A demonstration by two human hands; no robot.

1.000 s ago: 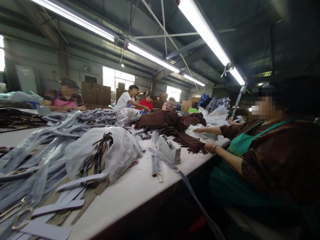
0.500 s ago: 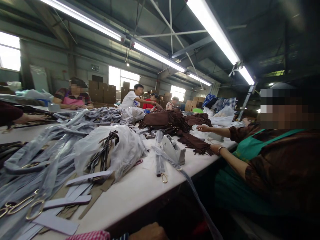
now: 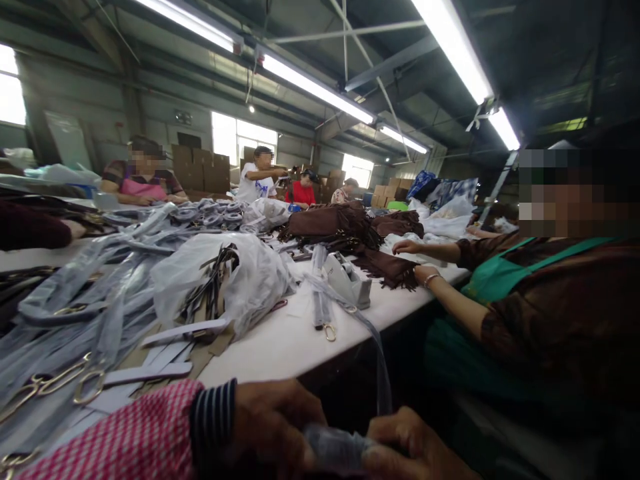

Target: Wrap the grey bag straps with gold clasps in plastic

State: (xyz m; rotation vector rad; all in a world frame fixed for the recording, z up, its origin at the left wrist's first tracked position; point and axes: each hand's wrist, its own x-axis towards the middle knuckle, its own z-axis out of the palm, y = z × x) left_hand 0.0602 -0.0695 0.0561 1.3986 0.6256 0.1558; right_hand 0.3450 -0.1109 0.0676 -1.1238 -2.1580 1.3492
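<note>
Where the near edge of the white worktop (image 3: 250,365) drops away, the person holds a short grey bundle in clear plastic film (image 3: 339,448) low in front of the body, off the surface. The left hand (image 3: 277,421), below a striped knitted cuff (image 3: 214,413) and a red-and-white checked sleeve (image 3: 130,433), has its fingers closed around the bundle's left end; the right hand (image 3: 407,443) pinches the other end, thumb laid along the film. Their lower parts are cut off, so I can't tell how firmly they press.

A long grey film-covered strap (image 3: 383,373) hangs over the edge to the right hand; whether it joins the bundle is hidden there.

To handle this well, I'd say, the two ends want an even, light grip, since thin film seems apt to crease and slip. The strap deserves some slack, clear of the white tape dispenser (image 3: 345,280) beside it and the gold oval ring (image 3: 329,333) near the edge; a snag could drag either off.

On the left, a translucent white plastic bag (image 3: 260,280) and a heap of grey film-wrapped straps (image 3: 120,293) crowd that side, so a tucked left elbow seems wise. Farther right, a co-worker's hand (image 3: 427,275) touches a dark brown fringed piece (image 3: 385,267).
</note>
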